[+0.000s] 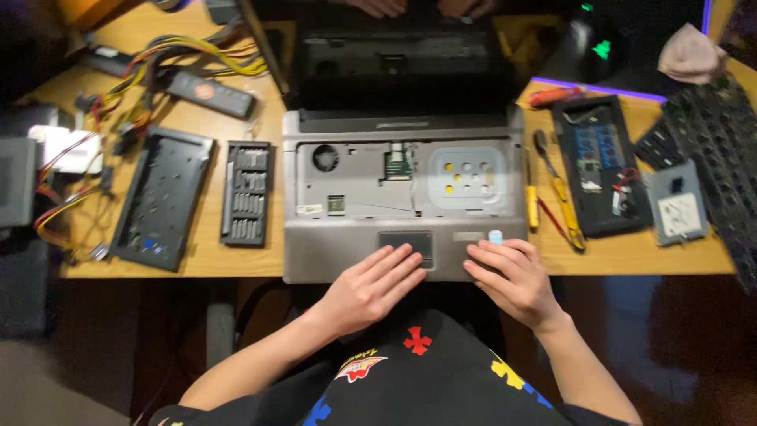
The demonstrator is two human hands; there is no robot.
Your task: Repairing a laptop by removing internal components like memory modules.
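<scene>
- Left hand [371,285] flat and open on the palm rest of the opened laptop [404,207], fingers spread toward the touchpad [406,244], gripping nothing; seemingly pressing down to steady the chassis
- Right hand [511,278] resting on the right of the palm rest, fingers loosely curled beside a small pale cylindrical piece [495,236] at the fingertips; touching it or only next to it, cannot tell
- Laptop centred at the near edge of the wooden desk [201,260], keyboard removed, fan and silver inner plate exposed, lid tilted back
- Left of it, just beside: an open screwdriver bit set [246,193], then a black cover panel [162,197], further off a tangle of coloured power cables [142,79]
- Right of it: yellow-handled pliers [561,201] close against the laptop's edge, crowding the right hand's side; a black tray with a blue board [601,162], a drive caddy [676,209], the removed keyboard [721,158]
- Another person's hands [422,6] at the far edge, well apart
</scene>
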